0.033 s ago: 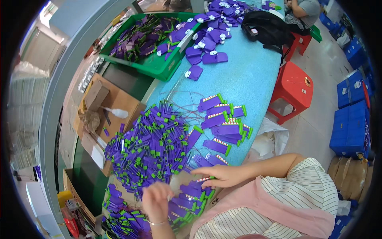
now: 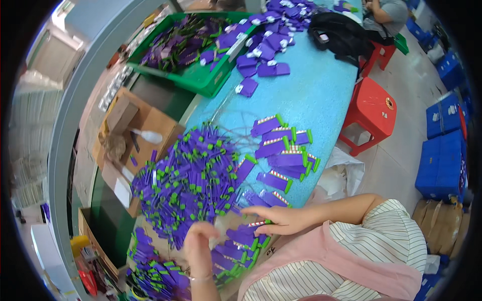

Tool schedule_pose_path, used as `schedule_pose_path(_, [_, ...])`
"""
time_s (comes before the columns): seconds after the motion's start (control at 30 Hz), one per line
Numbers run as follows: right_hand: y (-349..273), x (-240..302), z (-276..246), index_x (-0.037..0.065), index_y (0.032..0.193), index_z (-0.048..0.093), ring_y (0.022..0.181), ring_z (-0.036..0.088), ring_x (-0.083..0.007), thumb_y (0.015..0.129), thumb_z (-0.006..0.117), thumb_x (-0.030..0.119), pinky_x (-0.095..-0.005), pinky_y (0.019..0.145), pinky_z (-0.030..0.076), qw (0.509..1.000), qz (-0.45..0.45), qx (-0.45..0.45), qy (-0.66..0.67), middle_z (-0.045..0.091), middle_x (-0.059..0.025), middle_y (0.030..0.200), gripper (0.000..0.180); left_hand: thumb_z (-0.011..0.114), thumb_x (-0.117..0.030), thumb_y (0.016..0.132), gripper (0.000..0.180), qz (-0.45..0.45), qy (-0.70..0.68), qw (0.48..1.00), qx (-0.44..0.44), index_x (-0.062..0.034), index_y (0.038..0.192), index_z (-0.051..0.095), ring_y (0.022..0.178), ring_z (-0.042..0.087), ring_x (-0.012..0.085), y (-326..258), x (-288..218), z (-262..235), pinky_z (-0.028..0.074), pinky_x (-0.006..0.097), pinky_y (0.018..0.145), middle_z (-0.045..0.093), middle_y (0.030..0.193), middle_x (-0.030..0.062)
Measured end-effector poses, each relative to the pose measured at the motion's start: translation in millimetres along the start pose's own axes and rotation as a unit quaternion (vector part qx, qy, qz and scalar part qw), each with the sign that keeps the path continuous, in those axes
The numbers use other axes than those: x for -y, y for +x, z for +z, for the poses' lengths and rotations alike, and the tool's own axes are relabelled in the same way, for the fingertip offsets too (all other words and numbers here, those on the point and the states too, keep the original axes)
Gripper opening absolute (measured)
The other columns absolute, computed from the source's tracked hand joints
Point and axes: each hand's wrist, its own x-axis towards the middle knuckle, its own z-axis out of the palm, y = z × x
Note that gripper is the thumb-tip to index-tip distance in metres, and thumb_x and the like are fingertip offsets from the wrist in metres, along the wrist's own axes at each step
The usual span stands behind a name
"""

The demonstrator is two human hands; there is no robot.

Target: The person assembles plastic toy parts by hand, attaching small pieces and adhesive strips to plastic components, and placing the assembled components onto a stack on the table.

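My right hand (image 2: 278,219) rests flat and spread on flat purple packets with green caps (image 2: 241,238); my left hand (image 2: 198,241) hovers loosely curled, empty, beside the blue tabletop (image 2: 321,95).

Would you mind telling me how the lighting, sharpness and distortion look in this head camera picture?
Head view: even, bright light with no hard shadows on the blue table; strong fisheye bending and a black rim at the corners; the left hand is smeared by motion blur, while the right hand and the purple-and-green pieces look fairly sharp.
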Motion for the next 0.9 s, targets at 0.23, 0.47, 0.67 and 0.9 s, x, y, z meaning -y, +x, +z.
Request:
schedule_pose_path(0.23, [11, 8, 23, -0.001, 0.146, 0.021, 0.094, 0.064, -0.0287, 0.093, 0.056, 0.01, -0.0376, 0.083, 0.049, 0.999, -0.037, 0.005, -0.038, 0.062, -0.0217, 0.104, 0.064, 0.058, -0.012, 0.092, 0.015, -0.119, -0.007, 0.99, 0.074, 0.0, 0.083, 0.06, 0.088, 0.059, 0.0233, -26, 19, 33, 0.046, 0.033, 0.083, 0.062, 0.088, 0.0078])
schedule_pose_path(0.47, [6, -1, 16, -0.002, 0.121, 0.058, 0.091, 0.062, -0.0307, 0.096, 0.053, 0.012, -0.0372, 0.083, 0.048, 0.992, 0.052, 0.094, -0.064, 0.063, -0.0154, 0.102, 0.03, 0.04, -0.033, 0.103, 0.051, 0.133, -0.26, 0.952, 0.091, -0.0115, 0.06, 0.056, 0.076, 0.055, 0.0238, -41, -3, -33, 0.042, 0.037, 0.069, 0.061, 0.071, 0.0053])
schedule_pose_path(0.67, [7, 4, 17, 0.003, 0.107, 0.066, 0.09, 0.058, -0.0292, 0.081, 0.07, 0.015, -0.0374, 0.079, 0.045, 0.979, 0.028, 0.034, -0.2, 0.058, -0.0124, 0.089, 0.029, 0.06, -0.013, 0.084, 0.035, 0.34, 0.604, 0.694, 0.192, -0.0133, 0.119, 0.061, 0.126, 0.046, 0.0246, 24, 31, -10, 0.038, 0.043, 0.105, 0.052, 0.134, 0.0052])
schedule_pose_path(0.9, [9, -11, 3, -0.001, 0.08, 0.058, 0.08, 0.059, -0.0281, 0.077, 0.071, 0.002, -0.0366, 0.071, 0.046, 0.962, 0.02, -0.124, -0.243, 0.061, -0.0122, 0.085, 0.014, 0.051, -0.02, 0.087, 0.044, 0.456, 0.706, 0.511, 0.181, -0.0215, 0.131, 0.053, 0.138, 0.036, 0.0191, 97, 58, -18, 0.026, 0.049, 0.114, 0.046, 0.143, 0.001])
